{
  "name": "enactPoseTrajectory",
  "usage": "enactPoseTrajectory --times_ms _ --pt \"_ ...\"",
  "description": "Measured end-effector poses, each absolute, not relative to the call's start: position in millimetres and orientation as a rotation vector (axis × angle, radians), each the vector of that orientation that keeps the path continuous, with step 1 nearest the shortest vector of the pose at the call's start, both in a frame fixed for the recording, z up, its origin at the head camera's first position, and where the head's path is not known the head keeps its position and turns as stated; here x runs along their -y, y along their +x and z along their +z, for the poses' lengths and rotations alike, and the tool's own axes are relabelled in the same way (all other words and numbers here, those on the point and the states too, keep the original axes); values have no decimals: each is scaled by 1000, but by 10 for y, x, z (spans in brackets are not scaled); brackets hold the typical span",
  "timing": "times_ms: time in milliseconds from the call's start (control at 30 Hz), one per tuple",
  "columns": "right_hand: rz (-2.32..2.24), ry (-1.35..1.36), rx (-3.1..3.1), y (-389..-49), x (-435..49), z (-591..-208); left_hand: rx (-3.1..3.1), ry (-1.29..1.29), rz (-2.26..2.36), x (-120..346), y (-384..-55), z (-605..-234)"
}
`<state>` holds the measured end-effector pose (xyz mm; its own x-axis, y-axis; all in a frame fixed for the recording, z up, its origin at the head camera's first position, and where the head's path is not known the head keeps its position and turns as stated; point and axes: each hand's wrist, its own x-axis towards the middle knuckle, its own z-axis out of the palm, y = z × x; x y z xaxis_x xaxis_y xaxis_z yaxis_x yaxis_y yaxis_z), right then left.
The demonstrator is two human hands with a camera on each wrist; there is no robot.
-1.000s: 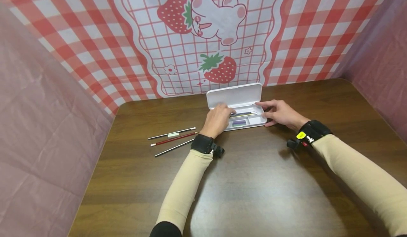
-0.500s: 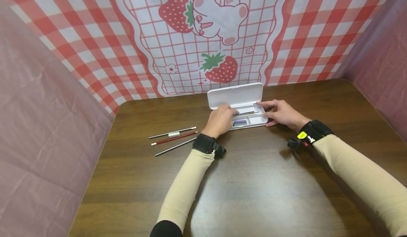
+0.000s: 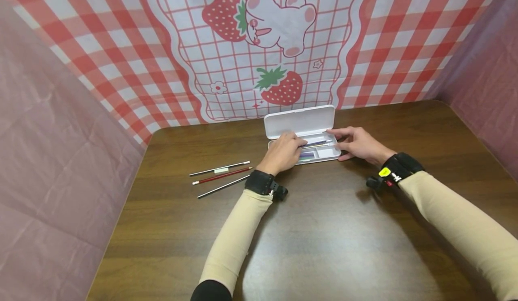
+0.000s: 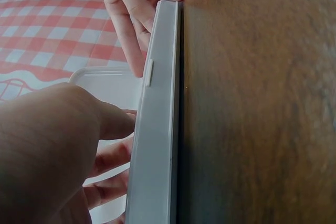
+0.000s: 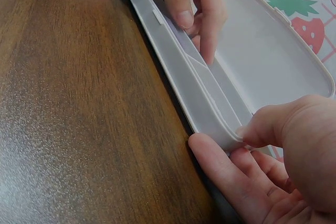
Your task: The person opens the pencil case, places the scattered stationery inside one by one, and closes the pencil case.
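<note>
On the brown wood-grain desk (image 3: pixel 323 224), has lying at left a silver-black pencil (image 3: pixel 222 187), a dark red pencil (image 3: pixel 222 175), a small pale rectangular eraser (image 3: pixel 221 171) and a black-and-silver pencil (image 3: pixel 206 171) with a white tip. Beyond, reaches the left hand (image 3: pixel 282 152) into an open white plastic case (image 3: pixel 325 153) near the desk's back edge, with fingers bent downward over slim pencils (image 3: pixel 317 143) inside, cannot tell whether gripping one, and pinches the case's right end between thumb and fingers of the right hand (image 3: pixel 361 144). Behind, shows the raised white lid (image 3: pixel 301 123) and red-and-white checked cloth (image 3: pixel 400 36).
</note>
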<state>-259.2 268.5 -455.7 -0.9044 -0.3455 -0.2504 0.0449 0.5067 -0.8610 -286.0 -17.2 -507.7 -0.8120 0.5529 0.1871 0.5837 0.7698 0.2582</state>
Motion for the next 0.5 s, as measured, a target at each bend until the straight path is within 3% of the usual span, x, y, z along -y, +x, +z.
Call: enactPoseTrajectory --times_ms 500 --pt "-1357 -243 -2371 -2586 -2683 -4566 2890 -913 -509 201 -2839 -5032"
